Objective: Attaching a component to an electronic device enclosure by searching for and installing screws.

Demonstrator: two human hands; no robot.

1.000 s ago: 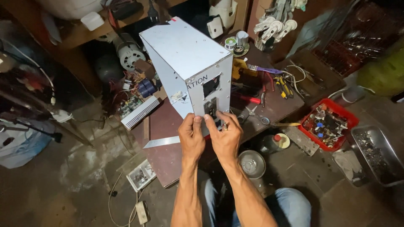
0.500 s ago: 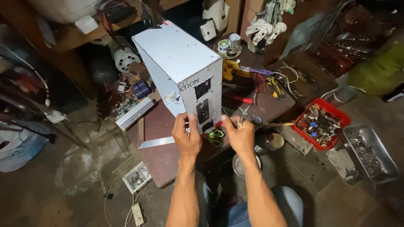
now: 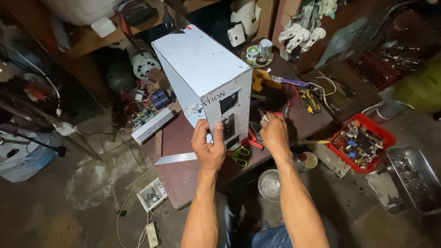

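A tall grey metal casing [image 3: 197, 69] with cut-out openings in its front face stands tilted on a low brown table [image 3: 183, 177]. My left hand [image 3: 209, 147] grips the casing's lower front corner, thumb on the front face. My right hand [image 3: 274, 134] is off the casing, just to its right, over the tools lying there. Its fingers are pinched on a thin light-coloured tool [image 3: 262, 115]. Green-handled scissors [image 3: 239, 156] lie on the table between my two hands.
Pliers [image 3: 310, 98], a yellow tool [image 3: 262, 79] and wires clutter the table's right side. A finned circuit board [image 3: 151, 124] lies left of the casing. On the floor are a red parts tray [image 3: 363, 142], a metal tray [image 3: 413, 179], a steel bowl [image 3: 269, 185] and a power strip [image 3: 151, 232].
My right hand has left the casing's front face and moved right to the tools, closing on a thin one. My left hand stays on the casing's lower corner.
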